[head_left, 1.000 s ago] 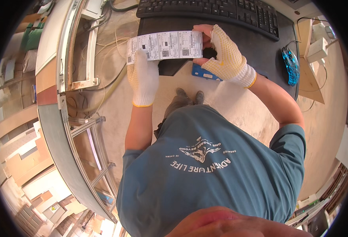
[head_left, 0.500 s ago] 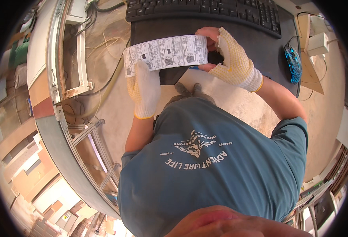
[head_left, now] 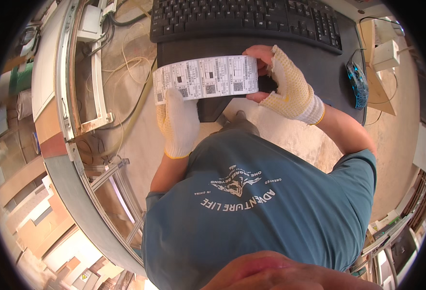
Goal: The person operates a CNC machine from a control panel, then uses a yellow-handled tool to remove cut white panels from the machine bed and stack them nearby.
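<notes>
Floor: beneath you, the pale, worn concrete floor [head_left: 290, 128] shows past your body.
Bench: the black flat-topped bench [head_left: 314, 67] lies ahead of you, beyond your hands.
Shirt: you wear a dark teal fabric T-shirt [head_left: 280, 212] with a white print on it.
Keyboard: the long black plastic keyboard [head_left: 213, 21] rests on the far part of the bench, past the labels.
Labels: the curved white paper band [head_left: 218, 77] of black-printed labels is between your two hands, above the bench's near edge, its printed face toward you.
Right hand: your right hand [head_left: 290, 89], in a cream dotted knit glove with bare fingertips, grips the band's right end, fingers at the upper corner, thumb at the lower.
Left hand: your left hand [head_left: 180, 121], in a white knit glove, pinches the left end, thumb in front; its other fingers are mostly hidden.
Mouse: the black mouse [head_left: 357, 84] with glowing blue patterning sits at the bench's right side.
</notes>
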